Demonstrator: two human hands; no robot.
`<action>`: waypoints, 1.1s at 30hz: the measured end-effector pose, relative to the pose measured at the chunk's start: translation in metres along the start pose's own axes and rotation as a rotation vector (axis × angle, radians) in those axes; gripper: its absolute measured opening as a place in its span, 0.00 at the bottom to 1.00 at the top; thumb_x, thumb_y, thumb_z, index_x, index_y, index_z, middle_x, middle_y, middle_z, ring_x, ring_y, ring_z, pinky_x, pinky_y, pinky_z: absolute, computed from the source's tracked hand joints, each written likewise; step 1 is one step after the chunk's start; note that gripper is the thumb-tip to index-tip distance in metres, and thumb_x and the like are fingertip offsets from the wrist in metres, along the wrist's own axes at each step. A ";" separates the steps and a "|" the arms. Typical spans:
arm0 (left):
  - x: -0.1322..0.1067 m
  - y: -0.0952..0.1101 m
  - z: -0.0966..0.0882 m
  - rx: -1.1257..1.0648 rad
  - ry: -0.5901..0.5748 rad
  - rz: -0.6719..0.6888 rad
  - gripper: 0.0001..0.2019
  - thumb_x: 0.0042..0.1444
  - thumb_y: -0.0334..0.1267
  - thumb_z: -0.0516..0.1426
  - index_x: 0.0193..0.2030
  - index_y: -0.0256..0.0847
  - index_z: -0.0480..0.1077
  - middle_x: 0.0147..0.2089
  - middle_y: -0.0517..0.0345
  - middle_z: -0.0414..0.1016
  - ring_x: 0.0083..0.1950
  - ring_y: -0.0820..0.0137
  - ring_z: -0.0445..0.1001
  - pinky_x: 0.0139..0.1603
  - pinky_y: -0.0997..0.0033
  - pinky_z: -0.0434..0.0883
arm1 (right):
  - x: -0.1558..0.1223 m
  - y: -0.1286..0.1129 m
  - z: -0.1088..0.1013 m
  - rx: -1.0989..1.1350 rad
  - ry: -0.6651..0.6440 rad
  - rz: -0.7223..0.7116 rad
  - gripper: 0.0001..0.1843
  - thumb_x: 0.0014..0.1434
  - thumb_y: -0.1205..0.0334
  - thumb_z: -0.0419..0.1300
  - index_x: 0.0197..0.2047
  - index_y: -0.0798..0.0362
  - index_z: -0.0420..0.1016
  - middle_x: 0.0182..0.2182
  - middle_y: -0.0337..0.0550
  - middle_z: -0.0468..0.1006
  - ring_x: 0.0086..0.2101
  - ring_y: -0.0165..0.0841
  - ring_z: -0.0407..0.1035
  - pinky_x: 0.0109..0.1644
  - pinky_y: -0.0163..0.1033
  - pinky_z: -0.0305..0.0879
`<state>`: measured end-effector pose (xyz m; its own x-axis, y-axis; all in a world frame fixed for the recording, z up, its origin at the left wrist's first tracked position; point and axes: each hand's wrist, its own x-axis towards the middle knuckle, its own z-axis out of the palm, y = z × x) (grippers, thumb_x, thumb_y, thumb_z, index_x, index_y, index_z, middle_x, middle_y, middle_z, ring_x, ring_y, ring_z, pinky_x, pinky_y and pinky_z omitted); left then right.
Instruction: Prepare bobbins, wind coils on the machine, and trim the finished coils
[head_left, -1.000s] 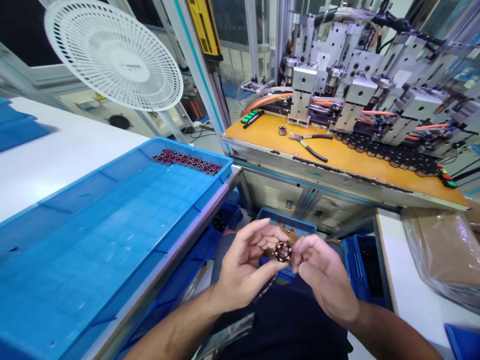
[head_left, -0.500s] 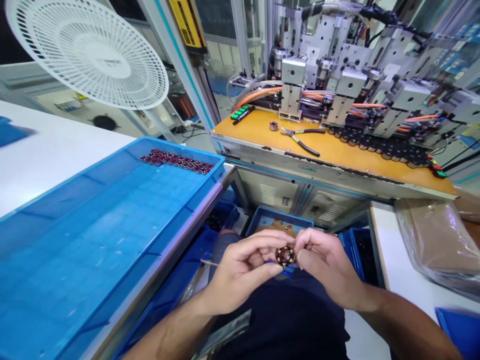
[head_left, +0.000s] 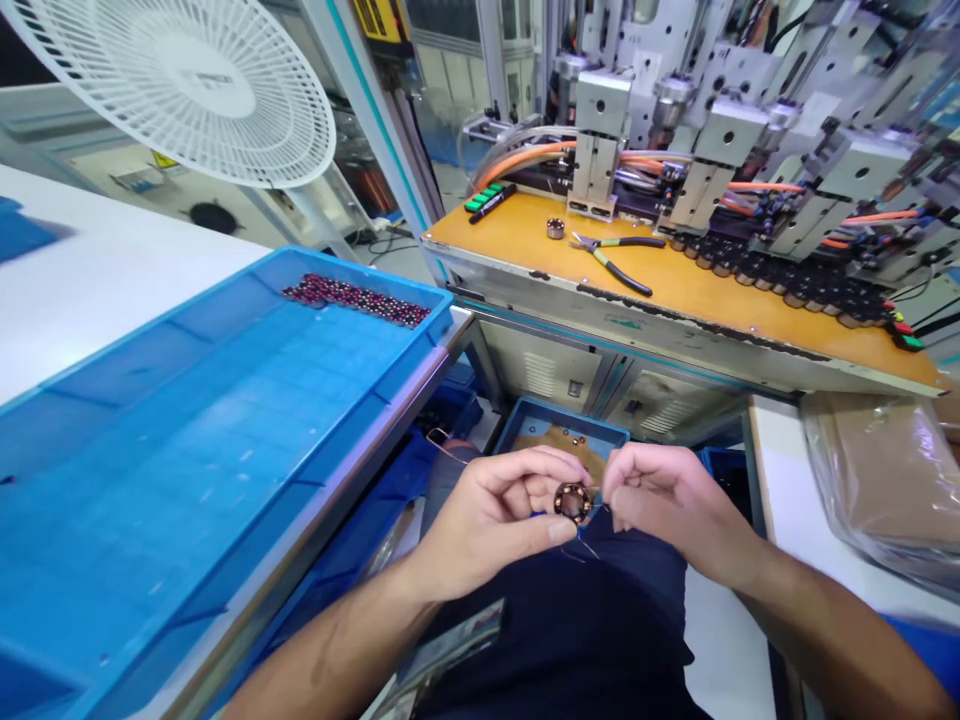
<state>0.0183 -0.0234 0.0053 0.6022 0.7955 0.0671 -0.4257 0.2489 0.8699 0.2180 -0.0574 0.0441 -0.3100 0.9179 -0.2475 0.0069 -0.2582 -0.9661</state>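
Between the thumb and fingers of my left hand (head_left: 480, 515) sits a small ring-shaped motor stator (head_left: 560, 503) with copper windings, its open face turned up toward me. Just to its right, my right hand (head_left: 671, 500) has thumb and forefinger pinched together on a thin wire running from the stator. Loose wire ends (head_left: 589, 546) hang below the ring. A thin rod with a bent loop (head_left: 439, 437) sticks out behind my left hand; its other end is hidden.
A large blue tray (head_left: 225, 560) on the left holds rows of stators (head_left: 356, 300). Ahead, an orange bench (head_left: 510, 240) carries pliers (head_left: 619, 262), one stator (head_left: 555, 228) and a machine (head_left: 600, 130). A low blue bin (head_left: 517, 415) stands beyond my hands; a bagged carton (head_left: 877, 470) lies right.
My right hand has moved slightly right, away from the stator, opening a small gap. Loose wire ends now show below the ring. The view has tilted slightly.
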 end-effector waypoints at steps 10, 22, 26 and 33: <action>-0.006 0.006 -0.002 -0.047 -0.084 -0.222 0.14 0.48 0.31 0.69 0.44 0.41 0.81 0.46 0.52 0.79 0.37 0.72 0.79 0.40 0.74 0.76 | 0.006 -0.015 -0.019 -0.308 -0.041 -0.095 0.13 0.58 0.52 0.65 0.34 0.54 0.74 0.29 0.38 0.72 0.29 0.28 0.63 0.33 0.34 0.61; -0.009 0.007 -0.004 0.024 -0.096 -0.294 0.16 0.47 0.36 0.70 0.44 0.38 0.80 0.33 0.55 0.79 0.31 0.75 0.74 0.34 0.76 0.72 | 0.029 -0.024 0.001 -0.417 -0.119 -0.352 0.11 0.62 0.62 0.62 0.28 0.53 0.72 0.30 0.38 0.71 0.31 0.28 0.66 0.37 0.36 0.64; -0.009 0.004 -0.006 -0.030 -0.055 -0.228 0.15 0.46 0.32 0.70 0.43 0.41 0.81 0.36 0.55 0.80 0.34 0.74 0.77 0.37 0.77 0.75 | 0.020 -0.022 0.002 -0.381 0.050 -0.246 0.11 0.59 0.63 0.63 0.26 0.52 0.71 0.29 0.37 0.71 0.31 0.29 0.65 0.34 0.35 0.63; -0.006 0.002 -0.002 0.044 -0.003 -0.036 0.15 0.45 0.26 0.69 0.41 0.44 0.82 0.45 0.53 0.81 0.33 0.75 0.78 0.34 0.80 0.76 | 0.005 -0.031 0.001 -0.267 0.024 0.020 0.08 0.57 0.60 0.64 0.29 0.53 0.73 0.22 0.35 0.71 0.24 0.26 0.62 0.24 0.31 0.57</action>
<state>0.0119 -0.0267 0.0059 0.6185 0.7849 0.0371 -0.3738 0.2524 0.8925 0.2151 -0.0453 0.0731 -0.2842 0.9213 -0.2655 0.2647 -0.1908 -0.9453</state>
